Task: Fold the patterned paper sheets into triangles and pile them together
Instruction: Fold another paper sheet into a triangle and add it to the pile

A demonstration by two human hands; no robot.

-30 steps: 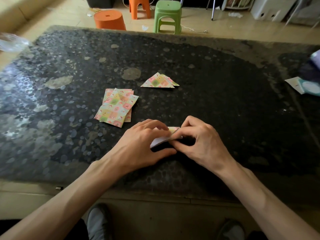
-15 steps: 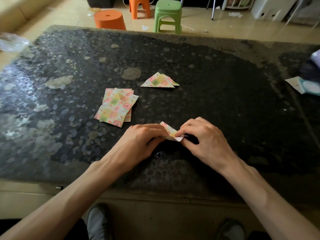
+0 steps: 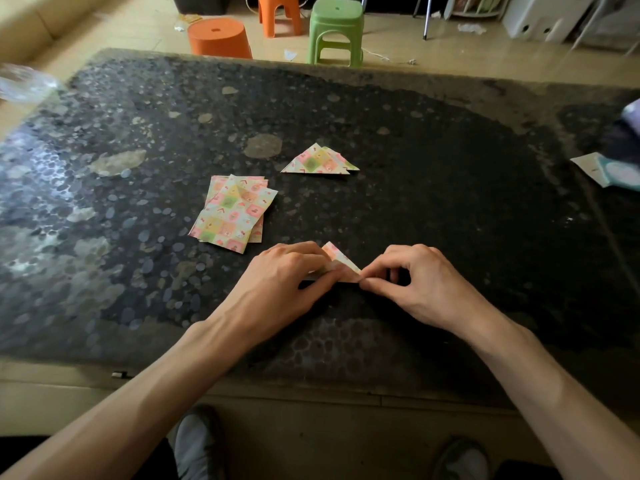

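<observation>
Down flat goes the folded sheet (image 3: 341, 261) now, on the table (image 3: 450, 202) near its front edge, left hand (image 3: 287, 285) gripping its left side, right hand (image 3: 415, 285) pinching the right corner, and let either hold slip mid-crease and those edges skew, spoiling the triangle.

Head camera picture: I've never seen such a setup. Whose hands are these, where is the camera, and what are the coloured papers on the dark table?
No machine here: a person wears a camera on the head, looking down at their own bare hands. On the dark speckled table lie a stack of flat pastel-patterned paper sheets and, farther away, a small pile of folded paper triangles. The left hand holds a half-folded patterned sheet while the right hand pinches its corner. A green plastic stool stands on the floor beyond.
</observation>
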